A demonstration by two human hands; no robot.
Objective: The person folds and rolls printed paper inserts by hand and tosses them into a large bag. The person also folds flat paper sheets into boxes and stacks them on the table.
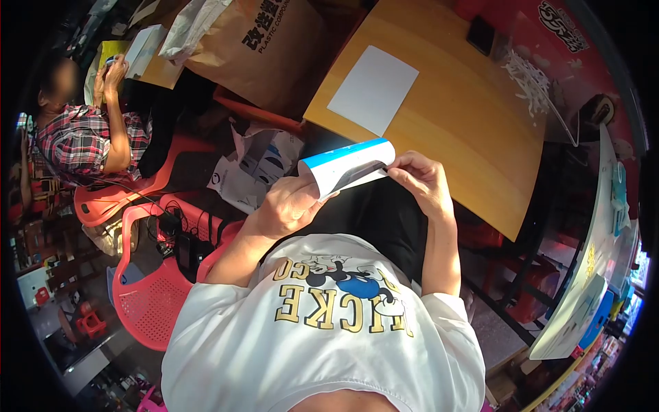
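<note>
My left hand [290,204] is closed on the near left end of a curled printed sheet [350,163], white with a blue band along its top. My right hand [423,180] pinches the sheet's right edge between thumb and fingers. The paper bends over into a loose roll above my lap, and part of its inner face shows dark print. Just beyond it, a flat white sheet [374,89] lies on the wooden table [453,130].
On the table are a dark phone [482,34] and a heap of white strips [528,79]. A large brown paper sack [254,51] stands ahead on the left. Beside me is a red plastic chair [147,309] holding cables. Another person [89,141] works at far left.
</note>
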